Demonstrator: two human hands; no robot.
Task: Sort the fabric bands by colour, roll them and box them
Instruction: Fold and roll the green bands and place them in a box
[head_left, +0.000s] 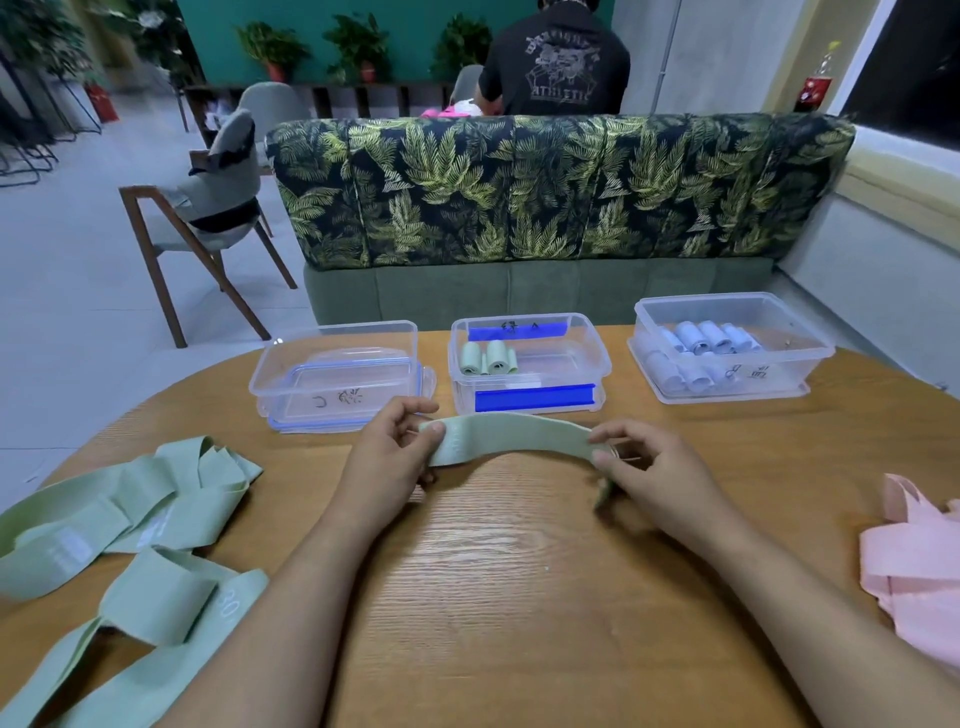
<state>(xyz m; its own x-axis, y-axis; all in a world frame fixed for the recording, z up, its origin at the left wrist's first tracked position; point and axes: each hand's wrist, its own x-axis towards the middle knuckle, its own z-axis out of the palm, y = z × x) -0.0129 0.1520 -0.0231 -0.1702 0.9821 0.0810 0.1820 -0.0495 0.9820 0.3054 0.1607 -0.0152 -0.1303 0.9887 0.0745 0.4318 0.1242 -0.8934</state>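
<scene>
I am holding one green band just above the counter. My left hand pinches its left end between thumb and fingers. My right hand pinches its right end the same way. Both hands are closed on the band.

The band runs long from left to right, between my two hands. It bends up a little in the middle, like a small bridge. It is flat and not rolled yet. I think rolling is my next job. I would start at one end and turn it over and over toward the other hand. Each hand has its own end, so either one could start.

The middle box sits right behind the band, straight ahead of me. Green rolls are in it already, so this band should go there too. Both hands look about as near to that box as each other.

The right box holds pale blue rolls. The left box is clear, with some writing on its front.

A pile of loose green bands lies on the counter by my left arm. Some pink bands lie far over on my right. There is a lot left to roll.
</scene>
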